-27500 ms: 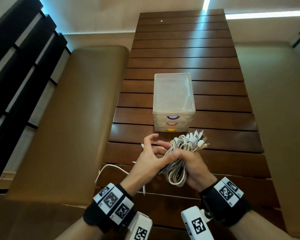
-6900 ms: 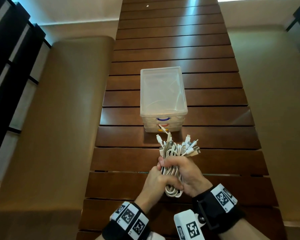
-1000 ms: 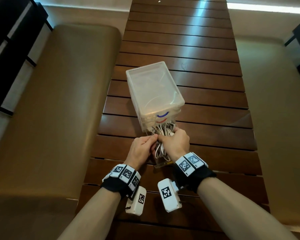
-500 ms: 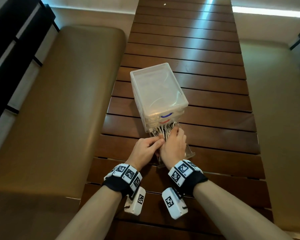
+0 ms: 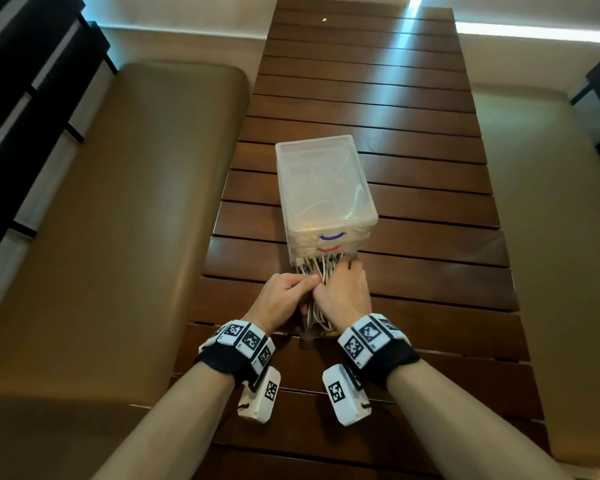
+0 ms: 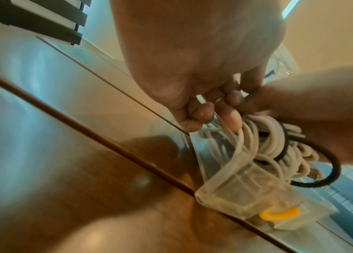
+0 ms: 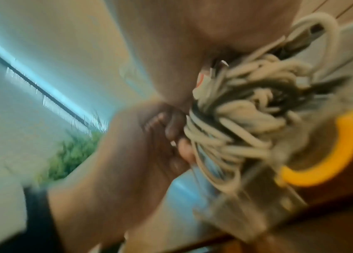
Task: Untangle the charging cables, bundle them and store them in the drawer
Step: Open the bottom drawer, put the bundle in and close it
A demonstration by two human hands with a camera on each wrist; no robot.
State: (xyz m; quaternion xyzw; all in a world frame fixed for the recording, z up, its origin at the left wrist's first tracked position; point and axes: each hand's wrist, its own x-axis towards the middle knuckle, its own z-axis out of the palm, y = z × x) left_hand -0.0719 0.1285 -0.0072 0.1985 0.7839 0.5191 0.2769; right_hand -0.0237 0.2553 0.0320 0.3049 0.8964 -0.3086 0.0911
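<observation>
Pressing white charging-cable bundle (image 5: 317, 289) into pulled-out clear plastic bottom drawer with yellow handle (image 6: 255, 193); bundle's long axis running along drawer, plug ends toward translucent three-drawer plastic cabinet (image 5: 323, 188). Right hand (image 5: 343, 292) lying over bundle, nearer cabinet, grip unclear; left hand (image 5: 284, 294) beside it, fingers curling round cable loops.

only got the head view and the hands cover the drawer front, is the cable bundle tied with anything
Observer: Yes. The left wrist view shows a black band looped round the white cables.
Operator: which drawer is open
Observer: The one with the yellow handle. That clear drawer is pulled out, with the cable loops partly inside it.
Operator: what's the left hand doing
Observer: The left hand has its fingers curled on a cable strand at the drawer's rim.
</observation>
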